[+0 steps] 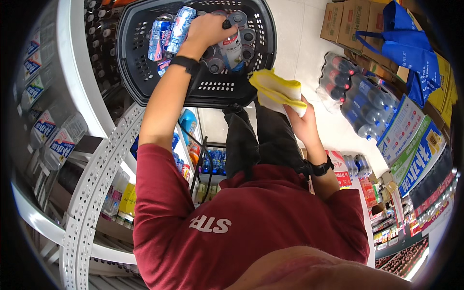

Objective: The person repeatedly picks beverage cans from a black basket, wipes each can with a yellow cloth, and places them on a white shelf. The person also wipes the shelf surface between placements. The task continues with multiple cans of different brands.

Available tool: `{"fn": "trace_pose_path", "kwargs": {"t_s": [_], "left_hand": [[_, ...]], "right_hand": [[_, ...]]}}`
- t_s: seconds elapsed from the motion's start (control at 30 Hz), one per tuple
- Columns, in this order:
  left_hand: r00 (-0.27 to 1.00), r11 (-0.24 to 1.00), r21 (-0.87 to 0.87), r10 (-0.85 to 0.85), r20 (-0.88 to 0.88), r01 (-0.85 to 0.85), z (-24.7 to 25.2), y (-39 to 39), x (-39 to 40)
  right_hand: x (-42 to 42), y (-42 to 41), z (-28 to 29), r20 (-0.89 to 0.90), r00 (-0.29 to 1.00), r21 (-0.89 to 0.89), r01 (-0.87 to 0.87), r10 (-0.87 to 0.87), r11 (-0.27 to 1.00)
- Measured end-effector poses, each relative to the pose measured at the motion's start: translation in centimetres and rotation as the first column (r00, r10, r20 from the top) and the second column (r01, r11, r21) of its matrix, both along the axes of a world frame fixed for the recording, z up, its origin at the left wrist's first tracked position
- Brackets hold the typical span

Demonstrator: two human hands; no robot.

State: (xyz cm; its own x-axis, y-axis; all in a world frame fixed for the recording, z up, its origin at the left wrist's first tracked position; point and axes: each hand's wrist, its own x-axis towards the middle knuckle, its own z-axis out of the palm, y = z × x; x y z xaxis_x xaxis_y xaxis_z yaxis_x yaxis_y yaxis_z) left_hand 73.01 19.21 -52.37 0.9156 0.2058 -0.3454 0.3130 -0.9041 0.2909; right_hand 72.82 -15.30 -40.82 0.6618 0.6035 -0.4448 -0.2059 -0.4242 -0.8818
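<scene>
My left hand (210, 30) grips the top of a bottle (232, 54) with a black cap and a white-and-blue label, inside a black plastic shopping basket (132, 69). Beside that hand, blue-and-pink drink cans (180, 29) lie in the basket. Several grey-topped containers (248, 36) stand around the bottle; what they are cannot be told. In my right hand (302, 121), to the right of the basket's near edge, is a folded white cloth (277, 90) with yellow edging. My fingers partly hide the bottle's neck.
White perforated shelf uprights (85, 192) and shelving with bottled drinks (59, 145) stand close on my left. Shrink-wrapped bottle packs (369, 98), cardboard cartons (357, 23) and a blue bag (413, 54) line the right. Pale floor tiles (290, 32) run between.
</scene>
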Motion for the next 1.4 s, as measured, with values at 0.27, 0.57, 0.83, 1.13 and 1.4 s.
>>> {"fn": "trace_pose_path", "kwargs": {"t_s": [0.27, 0.57, 0.83, 1.13, 1.4], "left_hand": [[0.892, 0.995, -0.094, 0.032, 0.45, 0.012, 13.2, -2.0, -11.2], [0.654, 0.971, -0.127, 0.231, 0.72, -0.204, 38.5, -5.6, -29.4], [0.477, 0.87, 0.065, 0.205, 0.855, -0.49, 54.5, -12.5, -46.6], [0.404, 0.552, 0.269, 0.137, 0.904, -0.789, 62.7, -19.1, -59.2], [0.276, 0.471, 0.159, 0.191, 0.942, -0.867, 66.3, -20.6, -65.8]], "right_hand": [[0.1, 6.6, 2.5, 0.272, 0.954, 0.182, -0.18, 0.127, 0.967], [-11.9, 11.7, 16.2, 0.126, 0.651, 0.734, -0.569, 0.749, 0.371], [-26.2, 19.6, 26.9, 0.342, 0.136, 0.581, -0.809, 0.93, -0.095], [-44.6, 20.7, 40.8, 0.746, 0.653, 0.644, -0.655, 0.135, -0.395], [-47.9, 22.7, 42.3, 0.535, -0.15, 0.658, -0.543, 0.831, -0.522]]}}
